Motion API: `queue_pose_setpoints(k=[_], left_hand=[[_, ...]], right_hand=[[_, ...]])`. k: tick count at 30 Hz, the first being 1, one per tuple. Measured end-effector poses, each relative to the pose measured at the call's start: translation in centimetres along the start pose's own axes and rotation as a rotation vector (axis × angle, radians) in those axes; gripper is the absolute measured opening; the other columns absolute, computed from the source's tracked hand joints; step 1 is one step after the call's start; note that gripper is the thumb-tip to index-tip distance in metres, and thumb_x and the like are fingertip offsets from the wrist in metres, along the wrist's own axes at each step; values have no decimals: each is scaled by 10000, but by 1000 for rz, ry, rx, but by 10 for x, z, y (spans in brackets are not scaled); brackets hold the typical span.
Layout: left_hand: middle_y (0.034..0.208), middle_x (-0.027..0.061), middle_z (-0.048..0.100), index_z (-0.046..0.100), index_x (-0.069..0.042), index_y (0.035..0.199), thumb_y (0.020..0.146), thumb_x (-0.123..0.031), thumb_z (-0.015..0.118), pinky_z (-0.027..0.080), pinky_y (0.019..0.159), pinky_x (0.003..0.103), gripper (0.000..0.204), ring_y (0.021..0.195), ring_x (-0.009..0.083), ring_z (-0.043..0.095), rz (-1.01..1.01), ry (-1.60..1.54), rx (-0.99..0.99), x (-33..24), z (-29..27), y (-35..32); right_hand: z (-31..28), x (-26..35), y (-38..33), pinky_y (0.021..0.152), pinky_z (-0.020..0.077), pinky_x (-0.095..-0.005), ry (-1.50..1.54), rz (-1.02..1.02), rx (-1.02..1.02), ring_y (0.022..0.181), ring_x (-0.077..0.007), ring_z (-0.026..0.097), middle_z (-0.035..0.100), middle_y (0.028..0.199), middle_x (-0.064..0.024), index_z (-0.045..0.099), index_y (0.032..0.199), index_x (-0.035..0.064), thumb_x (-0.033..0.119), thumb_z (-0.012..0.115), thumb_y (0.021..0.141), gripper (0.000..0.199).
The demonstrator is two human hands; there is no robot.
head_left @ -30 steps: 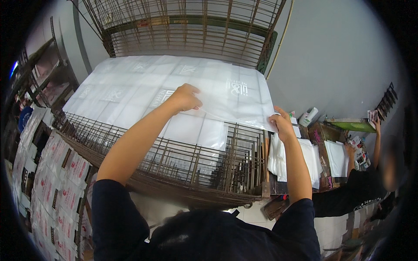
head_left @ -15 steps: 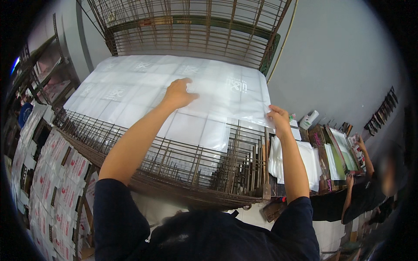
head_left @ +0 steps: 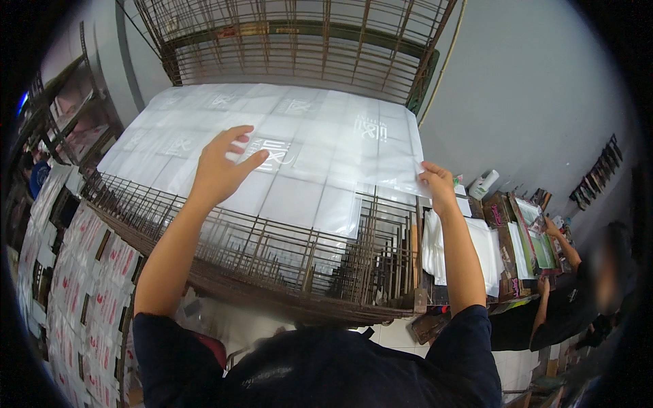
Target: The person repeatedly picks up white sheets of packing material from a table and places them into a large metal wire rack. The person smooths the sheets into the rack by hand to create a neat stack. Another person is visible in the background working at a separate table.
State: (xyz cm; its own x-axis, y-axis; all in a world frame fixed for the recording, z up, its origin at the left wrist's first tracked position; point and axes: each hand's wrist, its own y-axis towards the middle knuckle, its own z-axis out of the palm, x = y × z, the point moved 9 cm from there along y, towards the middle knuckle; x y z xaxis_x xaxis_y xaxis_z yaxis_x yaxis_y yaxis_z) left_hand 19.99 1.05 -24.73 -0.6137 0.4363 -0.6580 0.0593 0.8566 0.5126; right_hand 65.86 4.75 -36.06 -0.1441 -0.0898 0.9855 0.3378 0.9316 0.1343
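We've got the big clear sheet (head_left: 306, 156) mostly flat on the top wire rack (head_left: 272, 251), right hand (head_left: 435, 183) fingers pinched on its near-right corner, left hand (head_left: 221, 166) hovering spread open over it, so smoothing looks unfinished.

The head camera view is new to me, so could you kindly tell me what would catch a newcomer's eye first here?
A large translucent printed sheet fills the centre, lying on top of a stack of rusty wire drying racks. The left hand is spread over its middle, though contact is unclear, while the right hand pinches its right edge. At the lower right, another person in dark clothes works at a cluttered bench.
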Motion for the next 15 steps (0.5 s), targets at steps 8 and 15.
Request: queue_pose_setpoints(k=[8,15], left_hand=[[1045,117,607,570,-42,1158,710,-207,748,463,779,334,511,935,206,571,25,-57,34,-9,-23,-61],[1064,134,598,573,-27,1144,654,-199,754,444,819,355,551,960,256,572,225,54,-15,-24,-21,-118]], right_hand=[[-5,6,-2,771,447,-300,-102,-13,-59,876,-189,547,597,1030,-115,549,1197,-38,90,620,752,468],[-40,125,34,745,479,-328,-432,-393,-274,851,-206,582,564,1065,-134,487,1290,34,251,699,771,601]])
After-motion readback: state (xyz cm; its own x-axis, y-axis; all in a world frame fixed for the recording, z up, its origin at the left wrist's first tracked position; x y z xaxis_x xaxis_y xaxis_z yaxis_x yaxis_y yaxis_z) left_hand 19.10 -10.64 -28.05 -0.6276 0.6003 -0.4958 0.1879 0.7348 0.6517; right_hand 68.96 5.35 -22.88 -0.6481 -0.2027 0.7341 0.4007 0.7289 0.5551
